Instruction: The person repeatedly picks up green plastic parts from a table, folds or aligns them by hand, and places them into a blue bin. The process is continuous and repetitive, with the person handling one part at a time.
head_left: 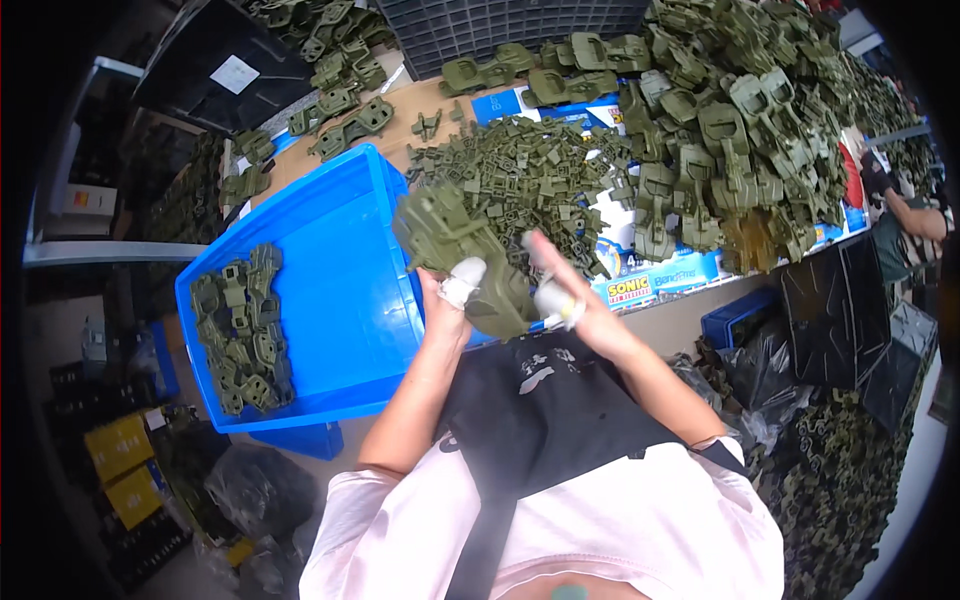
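Observation:
An olive-green plastic toy vehicle body (480,265), blurred by motion, is tilted in front of my apron. My left hand (448,298) grips its lower left side, with a white wrap on the thumb. Stretched fingers of my right hand (578,296) point up along the body's right side; white wrapping covers part of that hand too. Whether the right hand touches the body I cannot tell. Just beyond lies a heap of small olive-green plastic parts (530,160). To the left stands a blue bin (340,300), with several green vehicle bodies (240,330) lined up along its left side.
Many green vehicle bodies (720,150) are piled at the right of the table, others at the far left (355,125). A black crate (510,40) stands at the back. Black plastic bags (755,370) lie below the table's right edge. Another person's arm (915,215) shows at far right.

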Demonstrator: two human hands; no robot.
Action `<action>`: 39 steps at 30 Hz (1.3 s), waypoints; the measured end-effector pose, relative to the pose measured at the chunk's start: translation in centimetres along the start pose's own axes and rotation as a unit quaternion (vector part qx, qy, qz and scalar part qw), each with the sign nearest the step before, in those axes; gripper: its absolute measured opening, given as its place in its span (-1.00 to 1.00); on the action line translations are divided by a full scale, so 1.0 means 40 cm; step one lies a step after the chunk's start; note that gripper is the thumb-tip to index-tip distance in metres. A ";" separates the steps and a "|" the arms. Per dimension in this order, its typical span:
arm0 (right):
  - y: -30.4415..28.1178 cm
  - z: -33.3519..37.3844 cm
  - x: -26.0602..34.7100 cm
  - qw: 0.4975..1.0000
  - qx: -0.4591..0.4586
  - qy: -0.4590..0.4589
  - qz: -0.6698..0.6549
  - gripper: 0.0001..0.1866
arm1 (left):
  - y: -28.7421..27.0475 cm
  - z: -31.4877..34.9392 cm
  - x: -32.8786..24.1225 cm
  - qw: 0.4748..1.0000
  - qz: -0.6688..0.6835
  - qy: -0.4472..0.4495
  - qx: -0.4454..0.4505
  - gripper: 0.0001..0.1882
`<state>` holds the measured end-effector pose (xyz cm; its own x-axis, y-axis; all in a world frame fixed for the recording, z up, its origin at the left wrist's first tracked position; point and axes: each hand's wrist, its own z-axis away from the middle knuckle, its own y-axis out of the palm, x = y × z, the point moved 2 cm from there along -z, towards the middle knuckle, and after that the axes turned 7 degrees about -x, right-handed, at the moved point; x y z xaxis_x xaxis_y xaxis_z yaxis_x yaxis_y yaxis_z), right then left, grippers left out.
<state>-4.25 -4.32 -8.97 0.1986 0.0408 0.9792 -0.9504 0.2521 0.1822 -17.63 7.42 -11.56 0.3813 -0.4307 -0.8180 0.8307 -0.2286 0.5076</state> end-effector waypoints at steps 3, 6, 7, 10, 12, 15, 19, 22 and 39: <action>0.017 0.034 -0.028 0.926 -0.021 0.251 -0.280 -0.23 | 0.001 0.002 0.001 0.999 -0.007 0.005 0.031 -0.23; -0.006 0.014 -0.011 0.985 -0.046 0.136 -0.094 -0.28 | 0.022 0.030 -0.072 0.994 -0.028 0.097 0.048 0.05; -0.030 0.009 0.019 0.997 -0.058 0.043 0.027 -0.31 | 0.019 0.028 -0.118 0.985 -0.043 0.157 0.051 0.22; -0.066 0.028 0.088 0.956 -0.033 0.018 0.291 -0.30 | 0.134 0.079 -0.225 0.736 -0.548 0.392 0.071 0.08; -0.057 0.048 0.116 0.912 0.016 0.010 0.410 -0.32 | 0.188 0.096 -0.209 0.573 -0.686 0.328 0.306 -0.06; -0.033 0.079 0.107 0.855 0.095 -0.015 0.509 -0.35 | 0.095 0.071 -0.086 0.640 -0.620 0.081 0.448 -0.14; -0.017 0.122 0.036 0.866 0.117 0.026 0.486 -0.41 | 0.059 0.110 -0.066 0.658 -0.616 0.021 0.432 -0.15; -0.033 0.110 0.019 0.922 0.082 0.067 0.372 -0.43 | 0.055 0.104 -0.051 0.649 -0.618 0.029 0.443 -0.16; -0.005 0.120 0.010 0.927 0.040 0.056 0.370 -0.42 | 0.043 0.111 -0.061 0.656 -0.605 -0.014 0.451 -0.13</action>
<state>-5.14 -8.99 -8.18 -0.4945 0.2742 0.8248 -0.8506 0.0424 -0.5240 -18.93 4.21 -7.50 -0.3531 0.5306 -0.7706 -0.0650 -0.8356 -0.5455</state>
